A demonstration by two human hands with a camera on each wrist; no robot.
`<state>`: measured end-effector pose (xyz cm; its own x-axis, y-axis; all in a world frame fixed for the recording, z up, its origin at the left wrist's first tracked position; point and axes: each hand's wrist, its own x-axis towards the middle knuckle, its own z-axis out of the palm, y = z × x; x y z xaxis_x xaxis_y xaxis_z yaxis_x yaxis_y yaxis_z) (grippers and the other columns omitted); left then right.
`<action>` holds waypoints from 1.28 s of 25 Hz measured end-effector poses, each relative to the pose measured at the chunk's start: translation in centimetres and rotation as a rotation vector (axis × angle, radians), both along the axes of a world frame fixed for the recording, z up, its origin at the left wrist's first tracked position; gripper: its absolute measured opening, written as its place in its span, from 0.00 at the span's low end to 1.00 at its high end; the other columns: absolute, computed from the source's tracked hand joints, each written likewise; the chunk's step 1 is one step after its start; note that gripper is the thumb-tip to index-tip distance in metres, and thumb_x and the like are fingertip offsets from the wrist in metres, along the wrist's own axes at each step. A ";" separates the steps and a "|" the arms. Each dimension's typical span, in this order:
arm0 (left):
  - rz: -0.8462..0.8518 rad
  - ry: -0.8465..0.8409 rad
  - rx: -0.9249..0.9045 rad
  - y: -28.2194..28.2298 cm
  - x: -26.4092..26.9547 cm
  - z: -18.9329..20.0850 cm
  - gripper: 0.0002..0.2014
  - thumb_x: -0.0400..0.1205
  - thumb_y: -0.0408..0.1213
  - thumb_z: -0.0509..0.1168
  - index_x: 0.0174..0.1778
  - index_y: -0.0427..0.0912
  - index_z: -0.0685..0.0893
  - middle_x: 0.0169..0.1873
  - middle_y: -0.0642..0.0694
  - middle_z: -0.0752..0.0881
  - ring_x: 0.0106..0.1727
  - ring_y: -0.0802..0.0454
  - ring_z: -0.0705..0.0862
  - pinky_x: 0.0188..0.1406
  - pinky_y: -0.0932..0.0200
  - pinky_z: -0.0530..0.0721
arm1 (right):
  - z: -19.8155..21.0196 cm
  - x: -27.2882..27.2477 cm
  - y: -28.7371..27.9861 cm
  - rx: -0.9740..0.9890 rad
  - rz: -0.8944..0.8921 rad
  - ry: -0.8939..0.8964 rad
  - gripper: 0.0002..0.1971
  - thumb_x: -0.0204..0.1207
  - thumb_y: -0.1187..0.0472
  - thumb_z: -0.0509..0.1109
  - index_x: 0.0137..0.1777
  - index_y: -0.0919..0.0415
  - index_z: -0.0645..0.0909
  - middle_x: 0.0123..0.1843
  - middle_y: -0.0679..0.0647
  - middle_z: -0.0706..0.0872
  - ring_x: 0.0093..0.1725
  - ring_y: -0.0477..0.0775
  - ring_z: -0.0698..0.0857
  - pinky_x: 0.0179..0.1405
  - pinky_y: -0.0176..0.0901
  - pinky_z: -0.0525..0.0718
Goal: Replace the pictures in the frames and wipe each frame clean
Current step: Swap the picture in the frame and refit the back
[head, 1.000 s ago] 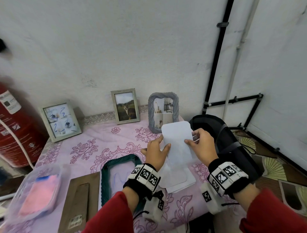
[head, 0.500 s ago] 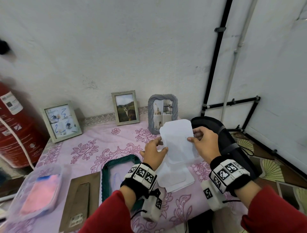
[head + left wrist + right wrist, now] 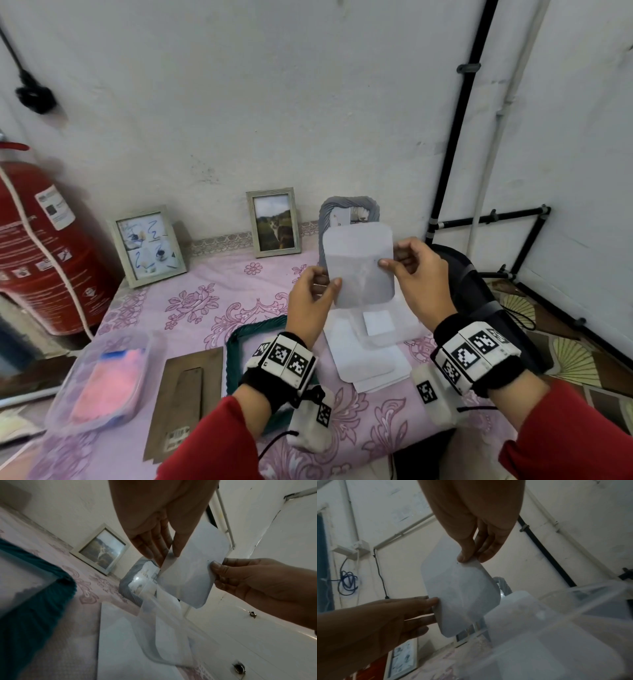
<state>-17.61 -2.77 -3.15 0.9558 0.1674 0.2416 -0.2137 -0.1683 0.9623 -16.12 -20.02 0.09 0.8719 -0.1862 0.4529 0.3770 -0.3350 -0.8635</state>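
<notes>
Both hands hold a white round-cornered sheet [image 3: 359, 265] upright above the table, its blank back toward me. My left hand [image 3: 317, 291] pinches its left edge between thumb and fingers; my right hand [image 3: 414, 270] pinches the right edge. The same sheet [image 3: 192, 572] [image 3: 460, 593] shows in both wrist views. Below it lies a stack of white sheets [image 3: 370, 356] with a clear plastic sleeve on top. A dark green frame [image 3: 236, 346] lies flat at my left wrist. A grey frame [image 3: 327, 214] stands behind the sheet, partly hidden.
Two pale framed pictures [image 3: 149, 245] [image 3: 274, 222] lean on the wall. A brown backing board [image 3: 188, 394] and a clear box with a pink cloth [image 3: 106, 377] lie front left. A red extinguisher [image 3: 37, 240] stands left, a black chair [image 3: 479, 294] right.
Both hands have lifted the white sheet higher off the stack and turned it more upright, so it covers more of the grey frame.
</notes>
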 end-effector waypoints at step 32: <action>0.088 0.311 0.202 13.9 -8.6 -5.7 0.27 0.73 0.26 0.73 0.69 0.37 0.75 0.42 0.46 0.78 0.35 0.56 0.75 0.36 0.71 0.82 | -7.6 -4.3 11.3 -0.398 0.457 0.405 0.28 0.67 0.67 0.78 0.67 0.61 0.76 0.39 0.51 0.81 0.35 0.43 0.77 0.40 0.33 0.80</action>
